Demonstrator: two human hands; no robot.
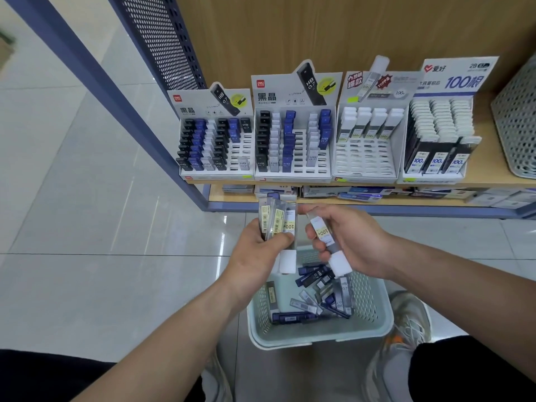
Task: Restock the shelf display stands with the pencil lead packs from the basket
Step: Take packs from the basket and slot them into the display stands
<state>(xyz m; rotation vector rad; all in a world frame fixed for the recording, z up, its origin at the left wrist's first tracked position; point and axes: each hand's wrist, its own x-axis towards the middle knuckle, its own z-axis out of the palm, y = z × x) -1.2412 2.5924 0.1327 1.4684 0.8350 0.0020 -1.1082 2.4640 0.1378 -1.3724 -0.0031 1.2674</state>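
Shelf stand [364, 163] is half empty. Packs [277, 223] are gripped by left hand [256, 253], single pack [326, 237] by right hand [356, 242]; cap-up insertion is advised.

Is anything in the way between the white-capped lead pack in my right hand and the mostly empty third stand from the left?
Nothing visible. Open air lies between the clear white-capped lead pack in the right hand and the white cardboard display stand; its front slots are empty, only the back row is filled.
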